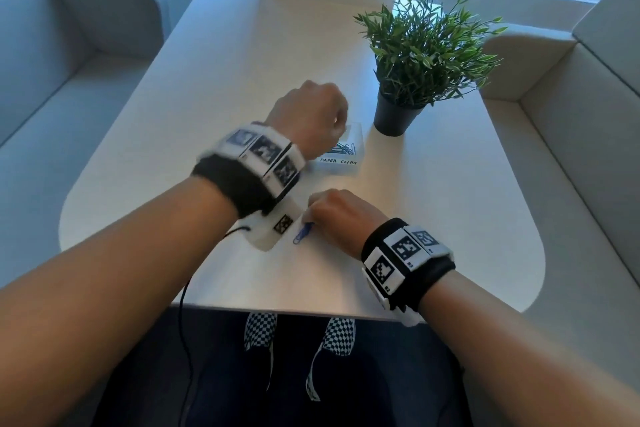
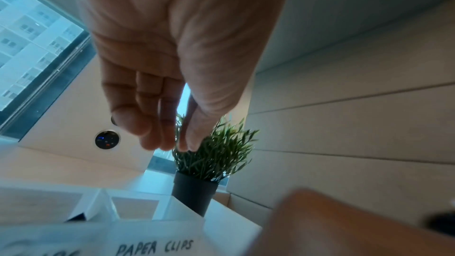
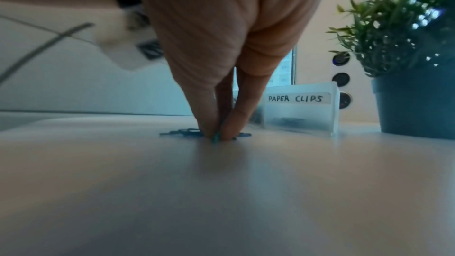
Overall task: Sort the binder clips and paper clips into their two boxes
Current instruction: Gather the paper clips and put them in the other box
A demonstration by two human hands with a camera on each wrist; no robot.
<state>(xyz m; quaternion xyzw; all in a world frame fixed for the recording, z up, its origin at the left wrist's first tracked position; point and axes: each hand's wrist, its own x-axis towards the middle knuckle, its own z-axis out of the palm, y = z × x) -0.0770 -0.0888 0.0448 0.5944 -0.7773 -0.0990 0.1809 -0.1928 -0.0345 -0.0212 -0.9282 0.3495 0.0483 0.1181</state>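
On table (image 1: 433,218): right hand (image 1: 341,215) pinches flat blue paper clip (image 1: 303,232), near-left to far-right; left hand (image 1: 308,114) empty, relaxed.

A white table (image 1: 433,218) with rounded corners carries a potted plant (image 1: 398,114). Just left of the pot stands a clear box (image 1: 341,166) labelled PAPER CLIPS. Nearer the person than the pot, blue paper clips (image 1: 302,234) lie on the tabletop.
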